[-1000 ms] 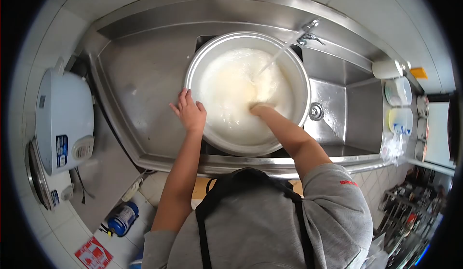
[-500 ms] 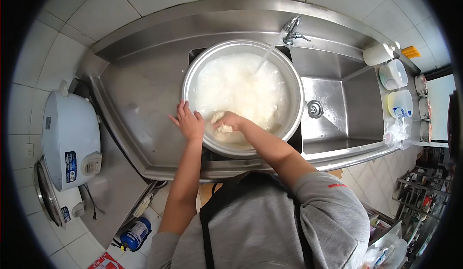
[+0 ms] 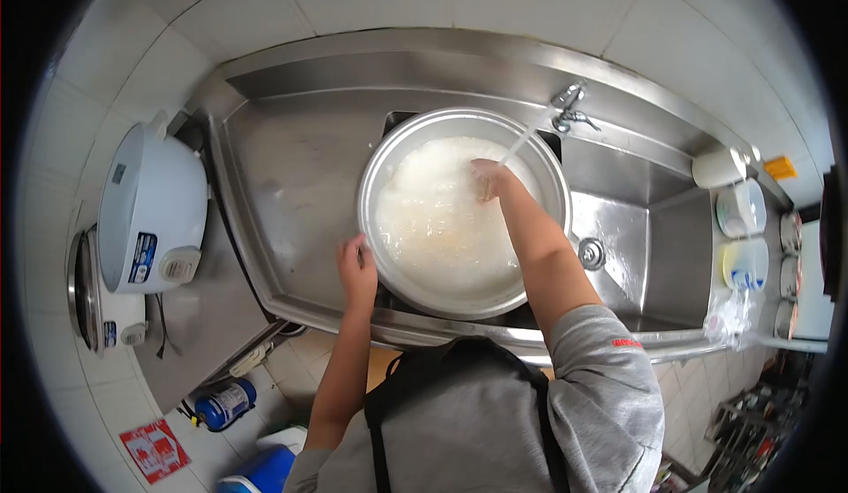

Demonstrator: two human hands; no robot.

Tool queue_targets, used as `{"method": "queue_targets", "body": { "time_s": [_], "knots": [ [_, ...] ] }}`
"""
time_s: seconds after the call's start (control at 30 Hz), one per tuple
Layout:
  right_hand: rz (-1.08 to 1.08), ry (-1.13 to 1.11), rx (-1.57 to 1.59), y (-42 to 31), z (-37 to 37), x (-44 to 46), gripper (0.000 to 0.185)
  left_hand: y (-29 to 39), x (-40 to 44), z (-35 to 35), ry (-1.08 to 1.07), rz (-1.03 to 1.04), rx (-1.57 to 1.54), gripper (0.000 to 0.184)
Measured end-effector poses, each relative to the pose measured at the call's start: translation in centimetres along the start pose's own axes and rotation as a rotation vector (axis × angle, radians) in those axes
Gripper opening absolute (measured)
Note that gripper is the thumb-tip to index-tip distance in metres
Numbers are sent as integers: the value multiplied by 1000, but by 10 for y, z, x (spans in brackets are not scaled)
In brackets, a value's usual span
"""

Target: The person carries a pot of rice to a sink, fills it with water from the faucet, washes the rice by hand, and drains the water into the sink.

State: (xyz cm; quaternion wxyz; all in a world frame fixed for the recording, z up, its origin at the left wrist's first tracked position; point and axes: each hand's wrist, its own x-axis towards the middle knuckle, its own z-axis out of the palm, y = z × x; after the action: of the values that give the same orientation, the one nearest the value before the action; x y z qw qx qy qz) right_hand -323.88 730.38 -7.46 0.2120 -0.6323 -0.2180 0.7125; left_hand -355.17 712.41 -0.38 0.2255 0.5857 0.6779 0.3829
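A large round metal pot (image 3: 375, 153) stands over the left sink basin, filled with cloudy white water (image 3: 442, 228) and pale rice showing beneath. My right hand (image 3: 484, 179) dips into the water toward the far side, close to the falling stream. Its fingers are partly under the surface, so what they hold is hidden. At the pot's left rim is my left hand (image 3: 357, 268), its fingers curled against the edge. Water runs into the pot from the tap (image 3: 570, 104) at the back.
To the right lies a second sink basin (image 3: 676, 246) with a drain (image 3: 591, 253). Several plastic containers (image 3: 740, 208) line the right ledge. A white rice cooker (image 3: 150, 210) stands at the left. On the floor is a blue cylinder (image 3: 225, 403).
My right hand has moved from the near left of the pot, where it held a clump of rice, to the far side. My left hand's spread fingers have curled at the rim.
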Motion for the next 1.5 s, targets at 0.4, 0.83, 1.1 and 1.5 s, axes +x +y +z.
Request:
{"method": "queue_targets", "body": {
  "time_s": [0.4,0.83,1.1,1.5],
  "knots": [
    [-257,60,359,11,-39,-6,29,-17,-22,-7,-334,-893,-835,30],
    [-731,672,782,-63,-218,-90,28,-7,-1,8,-315,-902,-579,50],
    [-864,606,835,-132,-191,-88,43,-9,-12,14,-200,-880,-639,61],
    [-720,921,-409,58,-119,-119,45,45,-5,-8,-17,-743,-562,56]
  ]
}}
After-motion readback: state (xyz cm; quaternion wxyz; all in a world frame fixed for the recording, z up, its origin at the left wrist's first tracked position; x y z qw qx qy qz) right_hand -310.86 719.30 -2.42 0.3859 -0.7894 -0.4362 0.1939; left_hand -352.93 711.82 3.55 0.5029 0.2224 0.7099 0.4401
